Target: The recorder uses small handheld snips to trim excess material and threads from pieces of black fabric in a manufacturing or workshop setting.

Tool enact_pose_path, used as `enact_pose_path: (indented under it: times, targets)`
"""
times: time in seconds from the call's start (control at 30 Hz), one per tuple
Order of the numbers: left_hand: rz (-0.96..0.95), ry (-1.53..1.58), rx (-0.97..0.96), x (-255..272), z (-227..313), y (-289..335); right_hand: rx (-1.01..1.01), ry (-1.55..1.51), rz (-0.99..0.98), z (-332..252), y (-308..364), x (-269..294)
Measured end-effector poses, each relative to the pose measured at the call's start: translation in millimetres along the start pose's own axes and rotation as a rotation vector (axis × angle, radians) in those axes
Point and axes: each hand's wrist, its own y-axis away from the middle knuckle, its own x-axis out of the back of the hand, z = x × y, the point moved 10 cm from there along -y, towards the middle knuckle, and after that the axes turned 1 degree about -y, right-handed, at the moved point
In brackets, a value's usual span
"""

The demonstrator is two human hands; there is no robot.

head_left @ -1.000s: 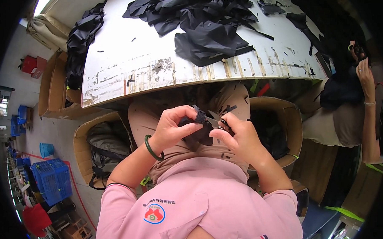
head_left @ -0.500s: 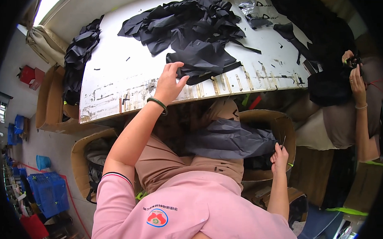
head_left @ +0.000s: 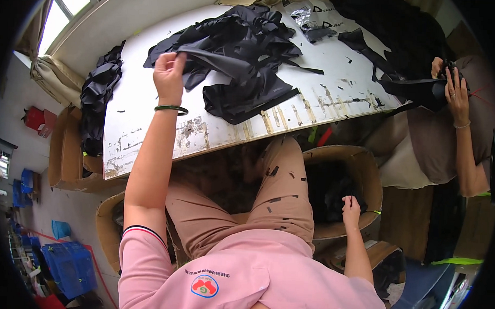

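My left hand (head_left: 169, 74) pinches the edge of a black fabric piece (head_left: 221, 62) and lifts it off the heap. The rest of that black fabric heap (head_left: 249, 32) lies crumpled on the white table (head_left: 146, 91), one flap (head_left: 249, 97) reaching toward the front edge. Low at the right, my right hand (head_left: 351, 209) is closed over the cardboard box (head_left: 369, 178). A thin, pointed metal tool sticks up from its fingers; its kind is too small to tell. Dark fabric (head_left: 333, 190) fills the box beside it.
At the right a co-worker's hands (head_left: 457, 91) hold black fabric. Small black scraps (head_left: 278, 200) lie on my trousers. A clear plastic bag (head_left: 320, 21) sits at the table's back. More boxes (head_left: 65, 153) stand at the left, with black fabric (head_left: 99, 95) hanging over the table's edge.
The dark fabric piece across my lap and the box is gone from there. My left hand has moved left and farther over the table and has taken hold of fabric. My right hand has lowered slightly.
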Motion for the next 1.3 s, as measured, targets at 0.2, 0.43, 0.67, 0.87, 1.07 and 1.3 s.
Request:
enact_pose_path:
  times: [0.2, 0.43, 0.67, 0.87, 1.07, 1.3]
  targets:
    - [0.204, 0.514, -0.008, 103.8, 84.9, -26.9, 0.402, -0.259, -0.15, -185.0, -6.7, -66.6]
    - [-0.162, 1.005, -0.105, 152.6, 174.6, 33.0, 0.392, -0.615, -0.691, -321.7, 49.0, -205.1]
    - [-0.301, 1.298, -0.017, 162.1, 222.4, 107.4, 0.1, -0.976, -1.234, -416.6, 132.2, -291.6]
    - [-1.083, 1.487, 0.005, 66.7, 240.7, 190.4, -0.165, -1.161, -1.357, -436.0, 171.2, -297.0]
    - [-1.301, -0.419, 0.42, 56.2, 65.1, 238.7, 0.752, -0.564, -0.627, -445.6, 93.2, -182.1]
    - [-0.693, 0.041, 0.174, 22.8, 130.5, 184.3, 1.188, -0.025, -0.325, -463.2, 146.0, -124.9]
